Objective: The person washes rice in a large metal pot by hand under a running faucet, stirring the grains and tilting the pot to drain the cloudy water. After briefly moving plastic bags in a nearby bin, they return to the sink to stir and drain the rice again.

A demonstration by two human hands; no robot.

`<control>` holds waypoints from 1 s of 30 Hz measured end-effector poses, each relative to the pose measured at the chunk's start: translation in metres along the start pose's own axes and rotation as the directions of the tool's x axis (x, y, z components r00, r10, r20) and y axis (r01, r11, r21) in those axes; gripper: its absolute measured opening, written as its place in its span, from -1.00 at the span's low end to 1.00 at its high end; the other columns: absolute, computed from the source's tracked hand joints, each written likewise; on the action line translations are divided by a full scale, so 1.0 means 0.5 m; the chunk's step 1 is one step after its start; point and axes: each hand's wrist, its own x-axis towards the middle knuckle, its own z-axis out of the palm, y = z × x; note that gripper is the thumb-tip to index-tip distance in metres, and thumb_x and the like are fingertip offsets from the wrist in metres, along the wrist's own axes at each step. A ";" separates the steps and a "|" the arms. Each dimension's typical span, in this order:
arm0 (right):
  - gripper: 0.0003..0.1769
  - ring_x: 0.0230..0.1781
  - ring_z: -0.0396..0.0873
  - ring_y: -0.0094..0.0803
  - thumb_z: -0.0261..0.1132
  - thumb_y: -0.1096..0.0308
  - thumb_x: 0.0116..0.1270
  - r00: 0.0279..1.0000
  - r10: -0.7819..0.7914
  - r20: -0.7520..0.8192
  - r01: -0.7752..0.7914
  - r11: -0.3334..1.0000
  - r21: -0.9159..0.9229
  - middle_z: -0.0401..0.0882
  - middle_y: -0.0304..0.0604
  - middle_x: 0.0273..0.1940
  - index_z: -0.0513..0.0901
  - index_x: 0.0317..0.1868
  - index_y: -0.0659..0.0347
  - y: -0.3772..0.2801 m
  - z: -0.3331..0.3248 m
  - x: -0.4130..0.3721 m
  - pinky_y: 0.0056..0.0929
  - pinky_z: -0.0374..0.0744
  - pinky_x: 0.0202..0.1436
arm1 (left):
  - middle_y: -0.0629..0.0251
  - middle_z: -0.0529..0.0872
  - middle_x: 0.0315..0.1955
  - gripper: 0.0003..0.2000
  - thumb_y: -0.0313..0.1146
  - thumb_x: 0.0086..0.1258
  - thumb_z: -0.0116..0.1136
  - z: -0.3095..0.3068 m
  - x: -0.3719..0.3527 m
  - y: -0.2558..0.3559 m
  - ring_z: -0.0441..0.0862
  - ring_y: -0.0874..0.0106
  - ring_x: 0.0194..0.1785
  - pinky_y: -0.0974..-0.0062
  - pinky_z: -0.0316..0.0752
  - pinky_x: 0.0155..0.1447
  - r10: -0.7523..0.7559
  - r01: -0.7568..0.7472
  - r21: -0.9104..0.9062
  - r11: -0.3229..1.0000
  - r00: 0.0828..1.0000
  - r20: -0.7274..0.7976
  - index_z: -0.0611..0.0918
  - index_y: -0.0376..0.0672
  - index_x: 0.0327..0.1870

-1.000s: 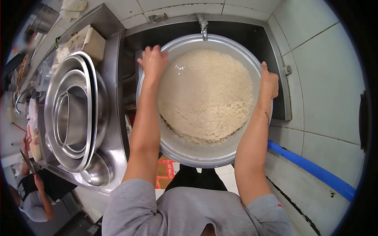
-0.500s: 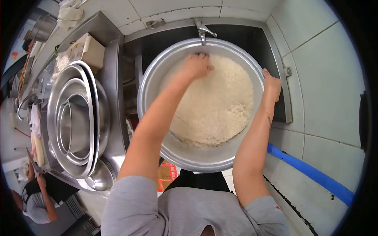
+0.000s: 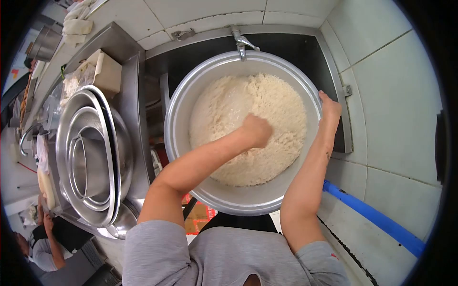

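Note:
A wide metal pot (image 3: 179, 102) holds a large bed of white rice (image 3: 281, 102), with a cloudy wet patch at its upper left. My left hand (image 3: 257, 131) is in the middle of the rice, its fingers curled closed and partly hidden under the palm. Around the pot's right rim, my right hand (image 3: 330, 107) is closed, with the thumb side toward the top. Just above the pot's far rim sits a metal tap (image 3: 242, 42).
Stacked steel bowls (image 3: 88, 157) stand on the steel counter at left, near a pale plastic container (image 3: 108, 74). A blue pipe (image 3: 374, 217) runs along the tiled wall at right. A co-worker (image 3: 45, 245) is at lower left.
My left hand has swept from the pot's far side down to the rice's middle, exposing a wet hollow at upper left. My right hand stays on the rim.

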 end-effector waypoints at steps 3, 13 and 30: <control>-0.46 0.03 0.48 -0.05 0.28 -0.05 0.02 1.000 0.004 -0.022 -0.005 1.000 -0.028 0.56 0.08 -0.05 0.66 -0.16 0.25 0.002 0.005 0.011 -0.17 0.28 0.16 | 0.18 0.65 -0.24 -0.68 -0.14 0.18 0.08 0.014 0.111 0.013 0.56 0.29 -0.05 0.33 0.27 0.11 0.284 -0.174 0.230 0.958 0.703 -0.652 0.64 -0.12 -0.13; -0.50 -0.02 0.51 -0.07 0.28 -0.01 0.02 0.999 -0.035 0.013 0.035 0.998 0.055 0.59 0.05 -0.10 0.67 -0.18 0.23 -0.002 -0.002 0.001 -0.20 0.29 0.15 | 0.15 0.62 -0.08 -0.45 0.13 0.33 -0.27 -0.027 0.221 -0.142 0.50 0.24 0.08 0.23 0.13 0.28 -0.044 0.103 0.129 0.986 0.917 -0.395 0.66 -0.14 -0.18; -0.47 -0.04 0.54 -0.06 0.06 -0.05 0.05 0.996 -0.031 -0.079 -0.002 0.920 -0.392 0.60 0.02 -0.11 0.65 -0.13 0.15 -0.083 -0.020 -0.104 -0.22 0.44 0.03 | -0.04 0.56 -0.16 -0.52 0.00 0.24 0.01 0.192 0.007 0.041 0.49 0.14 -0.11 0.23 0.36 0.02 0.484 -0.504 -0.129 0.854 0.861 -0.156 0.56 -0.37 -0.25</control>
